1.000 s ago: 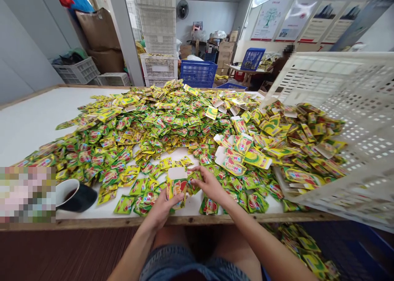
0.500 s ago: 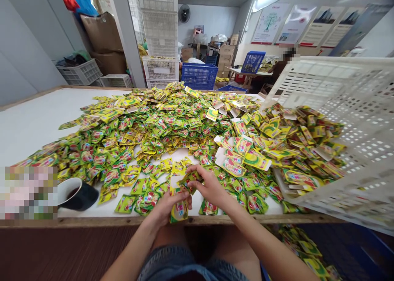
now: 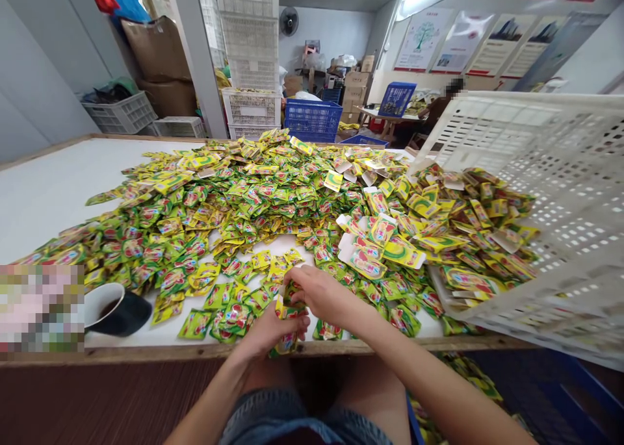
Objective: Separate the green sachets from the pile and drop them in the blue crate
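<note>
Near the table's front edge, my left hand (image 3: pixel 268 329) is wrapped around a small yellow-green carton (image 3: pixel 285 347) with a fruit print. At the carton's upper end, my right hand (image 3: pixel 319 292) has its fingers curled around a small candy packet, mostly hidden by the fingers. How far the packet is inside the carton I cannot tell. Green and yellow packets (image 3: pixel 238 315) lie just beyond both hands, part of a broad heap (image 3: pixel 263 191). Several opened cartons (image 3: pixel 365 260) rest on the packets to the right.
A white plastic crate (image 3: pixel 560 152) lies tipped on its side at the right, with many cartons (image 3: pixel 472 230) at its mouth. A dark cup (image 3: pixel 121 312) with dark liquid stands at the left front. Stacked crates (image 3: pixel 251 49) and a seated person (image 3: pixel 439 110) are farther back.
My right hand has come down over the carton's upper end with the packet, covering more of it. The carton has tilted and my left fingers have shifted around it.
</note>
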{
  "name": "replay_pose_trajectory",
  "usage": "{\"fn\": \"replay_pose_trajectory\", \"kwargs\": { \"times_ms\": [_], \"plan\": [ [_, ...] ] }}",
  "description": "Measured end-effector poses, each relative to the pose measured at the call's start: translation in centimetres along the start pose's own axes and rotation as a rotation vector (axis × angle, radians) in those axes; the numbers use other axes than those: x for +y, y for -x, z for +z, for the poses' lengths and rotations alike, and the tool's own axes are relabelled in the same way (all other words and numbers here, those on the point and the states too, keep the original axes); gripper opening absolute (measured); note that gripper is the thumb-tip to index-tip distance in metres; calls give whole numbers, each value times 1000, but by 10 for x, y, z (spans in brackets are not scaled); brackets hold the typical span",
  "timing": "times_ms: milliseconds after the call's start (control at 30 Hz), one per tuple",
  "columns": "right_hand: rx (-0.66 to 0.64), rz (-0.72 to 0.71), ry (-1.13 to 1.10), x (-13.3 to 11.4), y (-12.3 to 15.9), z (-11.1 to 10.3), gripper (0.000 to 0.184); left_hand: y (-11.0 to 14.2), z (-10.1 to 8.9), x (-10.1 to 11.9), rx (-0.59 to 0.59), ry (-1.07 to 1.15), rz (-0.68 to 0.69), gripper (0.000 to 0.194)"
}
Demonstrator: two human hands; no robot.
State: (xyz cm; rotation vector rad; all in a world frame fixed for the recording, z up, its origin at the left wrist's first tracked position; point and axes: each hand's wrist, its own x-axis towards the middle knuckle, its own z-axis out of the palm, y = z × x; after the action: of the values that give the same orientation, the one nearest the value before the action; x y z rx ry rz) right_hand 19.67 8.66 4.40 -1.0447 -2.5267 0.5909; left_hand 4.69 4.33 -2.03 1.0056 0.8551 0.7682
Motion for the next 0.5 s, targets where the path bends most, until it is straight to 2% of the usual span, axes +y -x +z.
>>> {"fn": "replay_pose_trajectory", "kwargs": {
  "times_ms": [100, 233, 367, 433, 500],
  "plan": [
    [19, -176, 38, -1, -7, 2, 24, 2, 2, 7, -19, 27, -56, 46],
    [133, -364, 15, 2, -13, 7, 24, 7, 0, 12, -88, 121, -101, 42],
    [121, -301, -52, 5, -5, 11, 38, 9, -5, 6, -78, 254, -136, 47],
    [96, -242, -80, 5, 3, 9, 51, 7, -7, 5, -49, 235, -110, 48],
    [120, -160, -151, 5, 10, 5, 51, 3, -7, 5, -42, 163, -45, 47]
  ]
}}
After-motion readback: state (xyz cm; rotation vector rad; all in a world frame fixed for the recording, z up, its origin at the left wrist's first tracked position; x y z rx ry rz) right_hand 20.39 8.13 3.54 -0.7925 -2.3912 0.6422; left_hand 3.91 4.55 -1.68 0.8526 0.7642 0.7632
